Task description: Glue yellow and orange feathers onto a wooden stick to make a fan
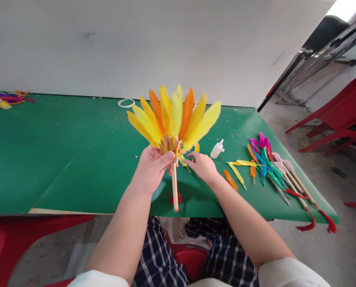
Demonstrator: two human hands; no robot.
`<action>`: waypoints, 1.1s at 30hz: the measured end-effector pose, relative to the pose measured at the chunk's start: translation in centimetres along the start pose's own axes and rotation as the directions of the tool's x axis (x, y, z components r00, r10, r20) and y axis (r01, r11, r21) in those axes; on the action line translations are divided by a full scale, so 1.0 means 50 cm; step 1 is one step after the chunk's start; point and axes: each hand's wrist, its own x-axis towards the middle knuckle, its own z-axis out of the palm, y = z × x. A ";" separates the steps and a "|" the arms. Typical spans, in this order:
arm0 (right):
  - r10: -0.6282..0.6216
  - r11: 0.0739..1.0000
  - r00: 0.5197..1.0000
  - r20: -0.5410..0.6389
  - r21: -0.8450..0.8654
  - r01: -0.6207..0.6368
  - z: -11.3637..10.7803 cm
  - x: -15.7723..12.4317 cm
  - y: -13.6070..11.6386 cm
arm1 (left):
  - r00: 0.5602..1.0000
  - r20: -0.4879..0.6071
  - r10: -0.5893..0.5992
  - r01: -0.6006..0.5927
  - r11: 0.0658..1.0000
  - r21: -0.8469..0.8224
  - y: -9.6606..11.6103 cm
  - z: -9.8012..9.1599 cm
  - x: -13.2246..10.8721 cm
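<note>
A hand fan of yellow and orange feathers [166,113] spreads upward from a pale wooden handle [174,185]. My left hand [154,164] is closed around the fan where the quills meet the handle, thumb in front. Just right of that joint is my right hand [202,165], its thumb and fingertips brought together. Whether anything small sits in that pinch I cannot make out. Close to its fingertips shows a small yellow feather [183,162], and another yellow feather tip [197,147] rises behind the hand. Beneath the handle lies a small red item [178,197], partly hidden.
Right of my hand stands a white glue bottle [217,149]. Loose yellow feathers [238,175], an orange feather [230,179], a multicoloured feather pile [266,161] and tasselled sticks [297,187] lie on the green table [85,159]. A white ring [126,103] lies near the wall.
</note>
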 end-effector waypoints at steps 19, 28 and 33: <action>0.065 0.951 0.890 -0.452 0.297 0.081 -0.050 0.027 0.046 | 0.878 -0.266 -0.399 0.427 0.903 0.054 -0.143 -0.018 -0.015; 0.058 0.883 0.825 -0.562 0.414 0.220 -0.055 0.011 0.027 | 0.928 -0.313 -0.204 0.326 0.849 0.415 -0.169 -0.031 -0.025; 0.037 0.885 0.844 -0.535 0.410 0.222 -0.053 0.012 0.030 | 0.965 -0.261 -0.010 0.183 0.738 0.650 -0.175 -0.031 -0.032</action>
